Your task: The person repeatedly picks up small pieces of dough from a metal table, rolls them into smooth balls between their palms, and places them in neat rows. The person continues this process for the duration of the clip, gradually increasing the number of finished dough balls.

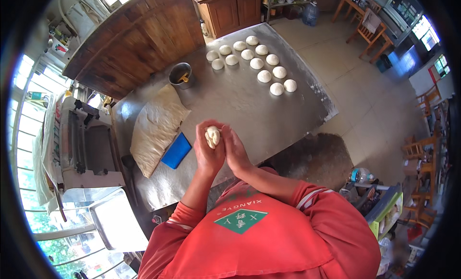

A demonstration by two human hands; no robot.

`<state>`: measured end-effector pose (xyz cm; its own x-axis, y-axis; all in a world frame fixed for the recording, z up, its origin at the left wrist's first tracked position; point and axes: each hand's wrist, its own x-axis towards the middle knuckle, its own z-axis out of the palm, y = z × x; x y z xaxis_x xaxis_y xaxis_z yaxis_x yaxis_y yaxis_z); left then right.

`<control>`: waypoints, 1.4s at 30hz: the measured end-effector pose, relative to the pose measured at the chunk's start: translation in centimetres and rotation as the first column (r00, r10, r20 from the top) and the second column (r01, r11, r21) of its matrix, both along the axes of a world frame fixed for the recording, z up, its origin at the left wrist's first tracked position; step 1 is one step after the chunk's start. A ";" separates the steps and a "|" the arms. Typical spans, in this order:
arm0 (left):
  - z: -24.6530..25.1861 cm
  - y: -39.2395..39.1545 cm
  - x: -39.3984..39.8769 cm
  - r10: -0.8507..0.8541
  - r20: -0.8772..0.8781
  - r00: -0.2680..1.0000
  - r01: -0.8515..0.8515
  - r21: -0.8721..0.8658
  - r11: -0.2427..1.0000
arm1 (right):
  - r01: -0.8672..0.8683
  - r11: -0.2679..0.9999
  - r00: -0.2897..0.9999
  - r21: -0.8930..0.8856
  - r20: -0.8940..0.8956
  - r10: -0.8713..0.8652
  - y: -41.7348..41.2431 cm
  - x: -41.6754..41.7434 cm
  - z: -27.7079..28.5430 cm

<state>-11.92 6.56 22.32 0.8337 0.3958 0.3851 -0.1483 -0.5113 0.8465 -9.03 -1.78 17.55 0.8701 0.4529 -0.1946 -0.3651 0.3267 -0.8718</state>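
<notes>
A small piece of pale, folded dough (pixel 212 136) bulges out between my two hands above the near part of the metal worktop (pixel 230 98). My left hand (pixel 209 154) curls round its left and lower side. Against it from the right presses my right hand (pixel 234 149), its fingers partly hidden. Left of my hands lies a large wrinkled mass of dough (pixel 155 129), with a flat blue rectangular object (pixel 176 151) at its edge. Several round, smooth dough balls (pixel 264 76) stand in bent rows towards the far right part of the worktop.
A metal pot (pixel 181 76) with a yellow-handled tool inside stands behind the dough mass. A tall wooden panel (pixel 144 41) borders the far left side. Left of the worktop is a machine with rollers (pixel 86 145), beside a white tray (pixel 117 219). Flour marks the right edge.
</notes>
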 end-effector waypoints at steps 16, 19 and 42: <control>-11.7 0.8 -2.3 -0.020 -0.524 0.851 0.092 0.110 0.990 | 0.303 0.822 0.495 -0.483 0.817 0.297 0.4 3.9 -5.2; -12.8 -0.6 -3.0 -0.082 -0.445 0.892 0.128 0.075 0.989 | 0.148 0.434 0.818 -0.888 0.357 0.451 0.6 7.3 -10.7; -24.2 4.9 1.0 0.331 -0.684 0.650 -0.306 0.162 0.938 | 0.211 0.736 0.837 -0.643 0.508 0.204 2.1 35.1 -15.3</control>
